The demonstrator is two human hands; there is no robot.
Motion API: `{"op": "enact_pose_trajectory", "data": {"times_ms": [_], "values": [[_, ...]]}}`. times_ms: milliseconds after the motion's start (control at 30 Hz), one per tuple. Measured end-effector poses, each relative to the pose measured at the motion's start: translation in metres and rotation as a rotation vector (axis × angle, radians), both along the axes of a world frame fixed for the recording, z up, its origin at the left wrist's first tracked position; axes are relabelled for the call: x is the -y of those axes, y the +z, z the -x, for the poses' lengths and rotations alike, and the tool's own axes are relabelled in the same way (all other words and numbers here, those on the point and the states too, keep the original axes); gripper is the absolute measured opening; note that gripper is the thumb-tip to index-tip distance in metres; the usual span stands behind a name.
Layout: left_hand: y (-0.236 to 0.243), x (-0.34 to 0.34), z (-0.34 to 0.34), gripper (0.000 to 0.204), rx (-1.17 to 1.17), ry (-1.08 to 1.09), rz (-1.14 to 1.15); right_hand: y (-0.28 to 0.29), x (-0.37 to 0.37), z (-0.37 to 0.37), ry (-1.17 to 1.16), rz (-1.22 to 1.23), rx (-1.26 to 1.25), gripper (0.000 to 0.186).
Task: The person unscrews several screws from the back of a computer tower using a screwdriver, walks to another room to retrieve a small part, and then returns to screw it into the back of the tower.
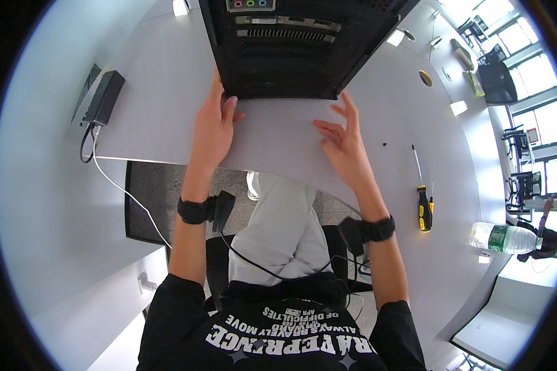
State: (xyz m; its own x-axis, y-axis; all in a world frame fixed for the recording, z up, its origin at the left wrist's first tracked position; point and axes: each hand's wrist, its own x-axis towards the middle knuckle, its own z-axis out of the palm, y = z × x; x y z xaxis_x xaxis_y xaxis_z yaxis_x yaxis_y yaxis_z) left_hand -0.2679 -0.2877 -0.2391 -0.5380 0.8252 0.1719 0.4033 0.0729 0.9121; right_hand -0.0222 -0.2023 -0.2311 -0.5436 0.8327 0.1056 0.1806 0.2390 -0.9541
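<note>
A black computer case [291, 65] stands on the pale grey desk [278, 139], its back panel with ports facing me. My left hand [216, 123] is at the case's lower left corner, fingers apart, the index reaching up along its side and partly hidden; whether it presses on the case I cannot tell. My right hand [341, 133] is open just below the lower right corner, fingers spread, its index tip close to the case's edge. A small dark bit [384, 144], too small to name, lies right of that hand, near two yellow-and-black screwdrivers [424, 207].
At the left, a black power adapter [105, 96] with cables sits by a white panel. A plastic bottle [501, 238] lies sideways in the picture at the right. Beyond are office chairs [498, 83], windows and another person [541, 244]. A black strapped device is on each of my wrists.
</note>
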Motion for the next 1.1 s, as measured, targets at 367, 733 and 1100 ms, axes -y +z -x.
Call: {"op": "enact_pose_trajectory", "data": {"times_ms": [367,733,1100], "values": [[-0.01,0.023,-0.002,0.079,-0.339,-0.033,0.015,0.001,0.05,-0.033,-0.12,-0.727,0.693,0.045],[-0.008,0.038,-0.005,0.088,-0.431,-0.088,0.018,-0.014,0.048,-0.036,-0.185,-0.779,0.645,0.041],[-0.001,0.042,-0.009,0.09,-0.38,-0.123,0.015,-0.023,0.05,-0.041,-0.208,-0.818,0.623,0.04]]}}
